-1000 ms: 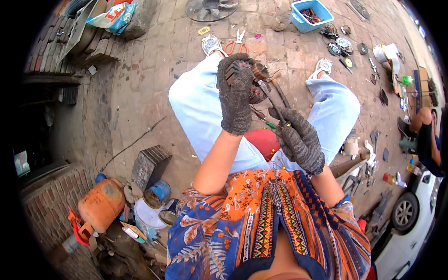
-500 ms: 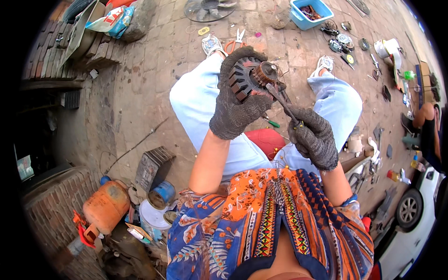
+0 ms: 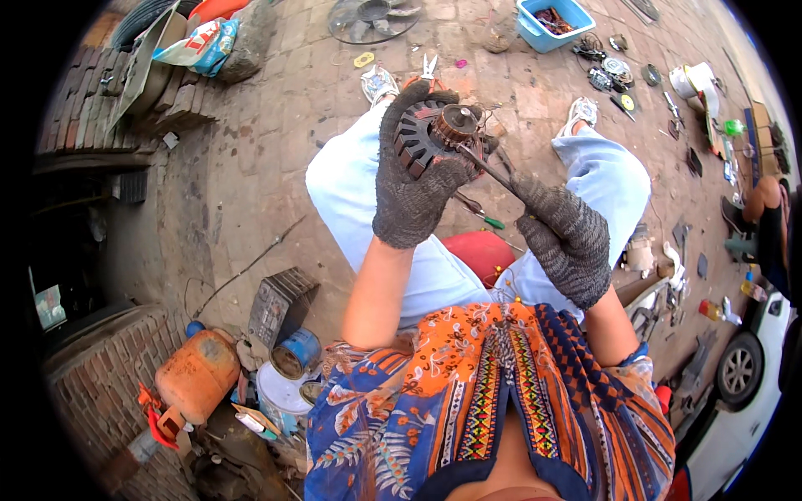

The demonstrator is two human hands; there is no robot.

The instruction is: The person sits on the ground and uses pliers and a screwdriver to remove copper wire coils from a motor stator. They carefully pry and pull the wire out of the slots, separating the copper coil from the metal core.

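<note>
- Motor core [image 3: 439,138], a round block of slotted steel plates with copper winding bunched at its middle, sits up at chest height over the person's lap, well clear of the brick floor [image 3: 251,167].
- The left hand [image 3: 413,179], in a thick knitted glove, has its grip clamped around the core's rim from below and behind, so the winding side is turned toward the other hand and lies open to the tool.
- The right hand [image 3: 564,238], gloved the same way, has its grip closed on the handle of a slim metal tool [image 3: 489,171], seemingly a screwdriver; its tip rests on the copper at the core's centre, coming in at a slant, which looks suited to prying.
- Both forearms are drawn in close to the body, which seems meant to steady the work.
- A red stool [image 3: 480,255] shows between the knees; a green-handled screwdriver [image 3: 480,213] lies on the floor below the hands.
- An orange gas bottle [image 3: 196,376] and paint tins [image 3: 292,355] stand to the left; a blue tub [image 3: 551,21] of scrap sits ahead, within reach of the feet.
</note>
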